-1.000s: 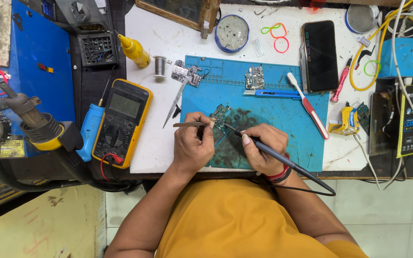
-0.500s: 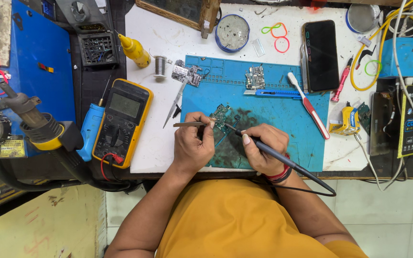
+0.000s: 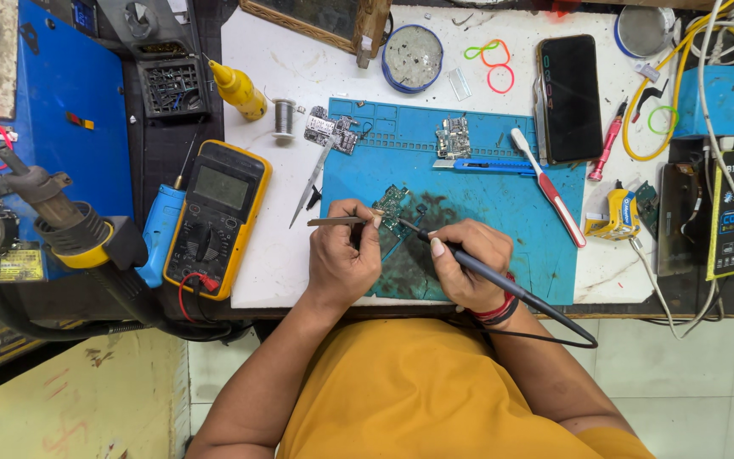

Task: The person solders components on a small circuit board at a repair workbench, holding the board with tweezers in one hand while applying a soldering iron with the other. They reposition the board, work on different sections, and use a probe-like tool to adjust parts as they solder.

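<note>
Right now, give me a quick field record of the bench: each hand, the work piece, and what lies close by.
left hand: holds tweezers to the circuit board
right hand: holds soldering iron, tip at the board
surface: blue work mat
left of mat: yellow multimeter
on mat, right side: toothbrush
far side: dark phone
</note>
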